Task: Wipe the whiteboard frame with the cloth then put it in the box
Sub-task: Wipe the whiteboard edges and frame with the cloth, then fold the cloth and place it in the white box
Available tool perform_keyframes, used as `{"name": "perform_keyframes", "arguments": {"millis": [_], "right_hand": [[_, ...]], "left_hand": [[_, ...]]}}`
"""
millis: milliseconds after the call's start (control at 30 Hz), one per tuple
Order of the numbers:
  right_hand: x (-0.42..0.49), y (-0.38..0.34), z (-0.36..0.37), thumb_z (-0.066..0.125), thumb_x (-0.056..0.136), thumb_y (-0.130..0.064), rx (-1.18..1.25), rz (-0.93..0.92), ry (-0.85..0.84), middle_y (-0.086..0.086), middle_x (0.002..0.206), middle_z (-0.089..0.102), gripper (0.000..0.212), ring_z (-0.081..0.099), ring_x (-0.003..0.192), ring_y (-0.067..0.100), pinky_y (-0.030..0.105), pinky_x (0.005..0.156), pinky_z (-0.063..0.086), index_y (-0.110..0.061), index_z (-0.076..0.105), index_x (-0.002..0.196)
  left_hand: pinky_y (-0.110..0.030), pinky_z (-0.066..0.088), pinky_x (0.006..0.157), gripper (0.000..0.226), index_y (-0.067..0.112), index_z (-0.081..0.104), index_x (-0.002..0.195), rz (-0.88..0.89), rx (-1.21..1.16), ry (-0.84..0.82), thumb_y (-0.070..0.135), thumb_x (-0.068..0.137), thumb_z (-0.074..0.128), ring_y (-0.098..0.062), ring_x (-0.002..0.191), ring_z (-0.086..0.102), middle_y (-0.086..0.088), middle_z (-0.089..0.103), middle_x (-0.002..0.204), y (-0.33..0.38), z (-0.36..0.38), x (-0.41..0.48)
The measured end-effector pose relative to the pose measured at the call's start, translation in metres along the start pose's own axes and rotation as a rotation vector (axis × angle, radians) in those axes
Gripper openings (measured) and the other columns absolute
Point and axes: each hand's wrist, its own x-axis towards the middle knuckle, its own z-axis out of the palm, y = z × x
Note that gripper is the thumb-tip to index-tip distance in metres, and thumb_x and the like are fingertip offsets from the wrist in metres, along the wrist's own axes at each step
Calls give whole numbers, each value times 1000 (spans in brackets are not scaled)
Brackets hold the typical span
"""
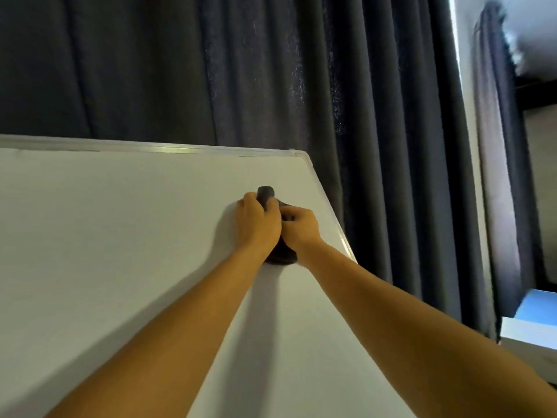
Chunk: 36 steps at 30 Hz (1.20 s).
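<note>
Both hands bunching dark cloth, fingers closed on it, beside whiteboard frame; wiping pending, box unseen.

It looked like an office or a meeting room. A large whiteboard with a thin metal frame filled the lower left of the view, its surface blank. Behind it hung heavy dark grey curtains from top to bottom, drawn shut. To the right stood a pale wall, and bright daylight showed past the curtain's edge.
</note>
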Motion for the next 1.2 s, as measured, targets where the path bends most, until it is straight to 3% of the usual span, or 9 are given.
{"name": "perform_keyframes", "arguments": {"millis": [67, 200, 333, 400, 500, 667, 833, 1000, 1200], "right_hand": [[-31, -3, 2, 60, 90, -5, 81, 66, -40, -3, 84, 72, 27, 70, 81, 18, 22, 67, 58, -28, 75, 87], [-82, -1, -9, 71, 85, -2, 255, 211, -1, 6, 104, 74, 29, 71, 96, 29, 44, 89, 60, -18, 73, 109], [-117, 4, -45, 81, 78, -7, 431, 372, 21, 9, 135, 58, 71, 63, 116, 35, 54, 98, 53, -23, 49, 140], [-133, 3, -70, 83, 78, -23, 456, 478, -49, 12, 146, 49, 81, 55, 126, 38, 56, 103, 49, -23, 40, 147], [-162, 2, -106, 86, 69, -45, 533, 601, -177, 14, 132, 61, 71, 63, 116, 38, 53, 94, 56, -16, 58, 127], [-207, 17, -182, 78, 79, -42, 513, 590, -198, 17, 116, 73, 58, 73, 100, 33, 44, 82, 60, -9, 63, 125], [-271, 56, -312, 75, 82, -39, 474, 672, -46, 14, 97, 78, 31, 77, 82, 27, 37, 66, 61, -9, 82, 88], [-352, 115, -456, 71, 89, -34, 201, 807, 282, 10, 73, 77, 30, 74, 61, 20, 30, 52, 58, -6, 67, 99], [-419, 185, -577, 60, 97, -35, -26, 859, 472, 13, 89, 72, 29, 68, 76, 25, 38, 73, 60, -9, 68, 86]], "left_hand": [[-35, 44, 70, 29, 11, 49, 114, -134, -119, -53, 26, 88, 52, -23, 85, 56, -10, 61, 108, -3, -8, -9], [-36, 50, 71, 33, 13, 55, 112, -182, -123, -158, 32, 85, 60, -23, 86, 61, -4, 65, 102, -18, -27, -39], [-37, 54, 74, 7, 22, 68, 86, -224, -336, -307, 23, 86, 61, -23, 83, 65, -4, 71, 89, -12, -48, -70], [-39, 54, 76, 16, 25, 66, 90, -326, -536, -463, 10, 87, 59, -24, 89, 64, -5, 69, 97, -3, -55, -87], [-37, 55, 69, 16, 29, 64, 97, -333, -618, -592, 16, 91, 57, -24, 92, 65, -2, 69, 100, 9, -47, -123], [-36, 58, 72, 20, 29, 51, 116, -225, -542, -531, 26, 97, 46, -21, 93, 64, -4, 63, 110, 31, 5, -190], [-43, 55, 85, 24, 26, 45, 121, -309, -594, -575, 24, 98, 40, -24, 100, 61, -9, 58, 119, 71, 114, -305], [-39, 53, 84, 20, 22, 48, 115, -479, -563, -618, 25, 96, 42, -22, 97, 59, -9, 58, 113, 112, 228, -440], [-38, 43, 80, 24, 11, 48, 115, -407, -315, -710, 24, 99, 37, -32, 101, 55, -11, 56, 114, 144, 330, -558]]}}
